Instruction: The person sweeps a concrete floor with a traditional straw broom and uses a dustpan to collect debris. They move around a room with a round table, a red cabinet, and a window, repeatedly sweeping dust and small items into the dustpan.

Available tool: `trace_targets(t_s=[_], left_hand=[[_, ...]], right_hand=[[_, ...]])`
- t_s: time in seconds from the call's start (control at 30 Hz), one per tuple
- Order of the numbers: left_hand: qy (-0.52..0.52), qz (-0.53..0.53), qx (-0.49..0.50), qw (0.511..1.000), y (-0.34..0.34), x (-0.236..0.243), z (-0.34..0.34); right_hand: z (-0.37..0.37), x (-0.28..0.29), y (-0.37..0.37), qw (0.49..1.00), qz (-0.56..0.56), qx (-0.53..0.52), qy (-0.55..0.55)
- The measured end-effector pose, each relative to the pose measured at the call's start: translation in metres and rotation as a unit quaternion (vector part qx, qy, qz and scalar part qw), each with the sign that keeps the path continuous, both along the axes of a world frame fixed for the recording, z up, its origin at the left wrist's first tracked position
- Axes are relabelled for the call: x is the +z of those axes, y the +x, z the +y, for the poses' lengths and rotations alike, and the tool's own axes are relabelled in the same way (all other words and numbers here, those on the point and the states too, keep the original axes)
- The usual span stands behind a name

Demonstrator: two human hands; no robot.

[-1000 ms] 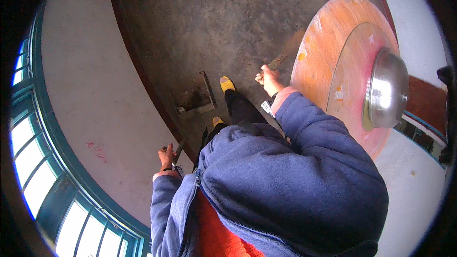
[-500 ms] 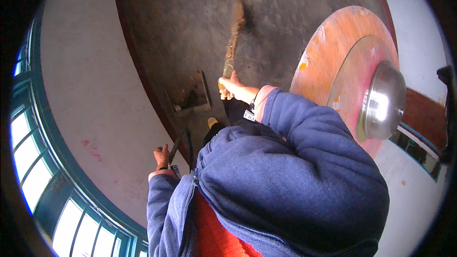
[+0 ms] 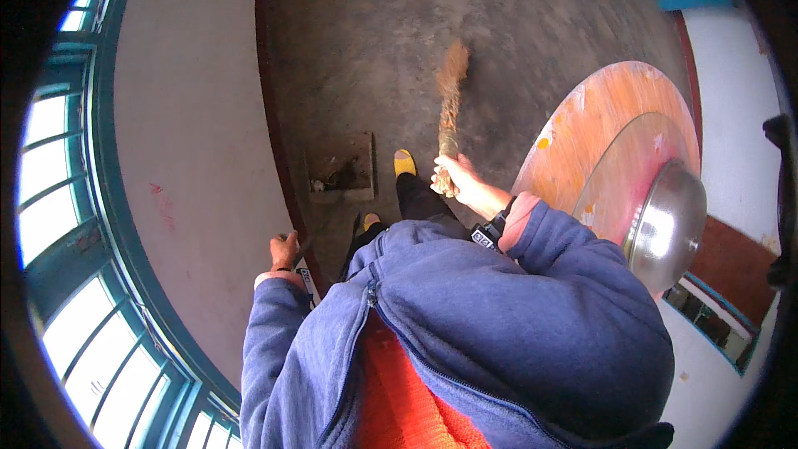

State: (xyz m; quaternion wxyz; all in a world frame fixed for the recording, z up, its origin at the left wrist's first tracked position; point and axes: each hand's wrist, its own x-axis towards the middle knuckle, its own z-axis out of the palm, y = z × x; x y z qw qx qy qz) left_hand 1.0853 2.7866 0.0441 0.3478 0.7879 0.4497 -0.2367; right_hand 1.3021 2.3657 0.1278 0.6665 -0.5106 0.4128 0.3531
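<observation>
Your right hand (image 3: 459, 178) wrapped tight round butt of straw broom (image 3: 449, 120); broom points away from you, bristles over grey floor (image 3: 357, 41), cannot tell if touching. Your left hand (image 3: 284, 250) curled near wall (image 3: 191, 150); cannot tell what it pinches. Shallow tray (image 3: 347, 195) with dark debris lies just left of yellow shoe (image 3: 405, 163). At your right, round bench (image 3: 619, 87) carries domed metal vessel (image 3: 667, 224).

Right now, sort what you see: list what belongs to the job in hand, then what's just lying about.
Job in hand:
Straw hand broom, gripped in the right hand
Pan-like tray on the floor, probably
Left hand: grip unclear

Just about:
Round wooden table
Round disc on it
Shiny metal bowl-like vessel
</observation>
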Motion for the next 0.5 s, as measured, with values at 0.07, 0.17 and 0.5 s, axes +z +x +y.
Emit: trace_targets(t_s=[0.07, 0.17, 0.5], left_hand=[[0.021, 0.012, 0.011, 1.0, 0.003, 0.006, -0.005], [0.015, 0.037, 0.012, 0.999, 0.006, 0.023, -0.012], [0.014, 0.137, 0.022, 0.99, 0.01, 0.047, -0.049]], right_hand=[[-0.001, -0.001, -0.002, 0.999, 0.051, -0.008, 0.011], [0.009, 0.0, -0.002, 0.988, 0.074, 0.133, -0.009], [-0.008, 0.012, 0.023, 0.989, -0.02, 0.108, 0.102]])
